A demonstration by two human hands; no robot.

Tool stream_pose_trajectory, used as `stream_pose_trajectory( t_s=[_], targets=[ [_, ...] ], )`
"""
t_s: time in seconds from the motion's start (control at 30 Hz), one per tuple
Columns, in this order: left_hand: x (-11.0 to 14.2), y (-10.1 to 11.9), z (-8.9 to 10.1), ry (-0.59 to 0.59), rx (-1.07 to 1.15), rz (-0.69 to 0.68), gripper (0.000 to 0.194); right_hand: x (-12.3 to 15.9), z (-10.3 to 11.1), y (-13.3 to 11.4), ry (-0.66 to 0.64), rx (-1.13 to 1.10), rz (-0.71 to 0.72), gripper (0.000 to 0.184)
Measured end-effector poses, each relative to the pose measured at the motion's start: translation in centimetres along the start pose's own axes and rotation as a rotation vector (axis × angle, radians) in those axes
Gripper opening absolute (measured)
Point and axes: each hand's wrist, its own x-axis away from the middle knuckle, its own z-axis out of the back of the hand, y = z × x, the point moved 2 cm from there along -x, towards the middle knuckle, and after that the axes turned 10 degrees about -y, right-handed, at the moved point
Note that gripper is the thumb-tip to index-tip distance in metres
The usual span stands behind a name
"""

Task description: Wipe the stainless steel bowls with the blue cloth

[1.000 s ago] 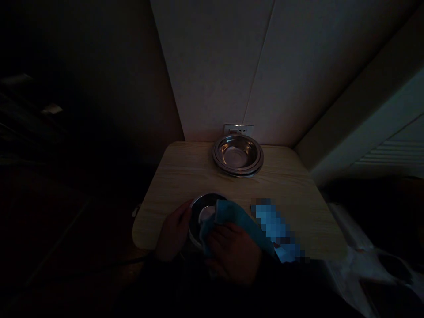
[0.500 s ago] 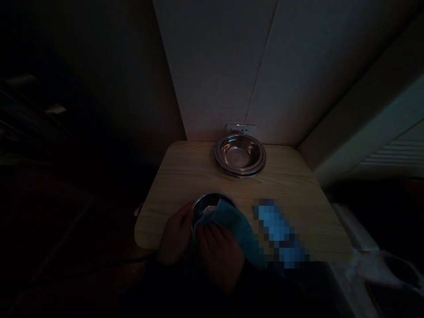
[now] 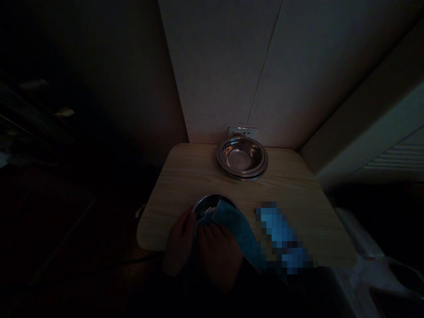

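A shiny metal bowl [image 3: 203,205] is at the near side of the wooden table, partly covered by a blue-green cloth [image 3: 235,223]. My left hand [image 3: 179,240] grips the bowl's left rim, its fingers pressed against the outside. With fingers closed on the cloth, my right hand [image 3: 218,251] presses it against the near part of the bowl. Both hands and the cloth hide the bowl's near side. The light is dim, so fingertips are hard to make out.
Nested metal bowls [image 3: 242,159] stand at the back of the wooden table [image 3: 185,176], just below a wall socket [image 3: 243,131]. A blurred-out blue object [image 3: 278,229] lies to the right of the cloth. A dark cable [image 3: 132,260] runs at the left.
The whole view has shifted slightly, moving the table a little right and down. Both hands keep their hold on bowl and cloth, with hardly any change in pose.
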Motion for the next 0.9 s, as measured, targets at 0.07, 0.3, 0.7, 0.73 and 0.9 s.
stream_pose_trajectory(
  t_s=[0.07, 0.3, 0.7, 0.73, 0.9],
  targets=[
    [0.3, 0.0, 0.0, 0.000, -0.003, 0.000, 0.042, 0.0, 0.4, 0.3, -0.022, -0.009, -0.006, 0.022],
    [-0.4, 0.1, -0.2, -0.021, 0.008, -0.045, 0.044, 1.6, 3.2, 3.1, -0.265, -0.066, 0.248, 0.026],
    [-0.6, -0.2, -0.1, -0.094, 0.015, -0.046, 0.046, -1.6, 3.3, 2.6, -0.171, -0.021, -0.200, 0.029],
    [-0.6, -0.2, -0.1, -0.095, 0.013, -0.048, 0.046, -1.6, 3.3, 2.5, -0.166, -0.019, -0.193, 0.030],
    [-0.7, 0.4, 0.0, -0.095, -0.003, -0.076, 0.045, -1.2, 3.7, 2.0, -0.231, -0.074, 0.045, 0.027]
  ],
)
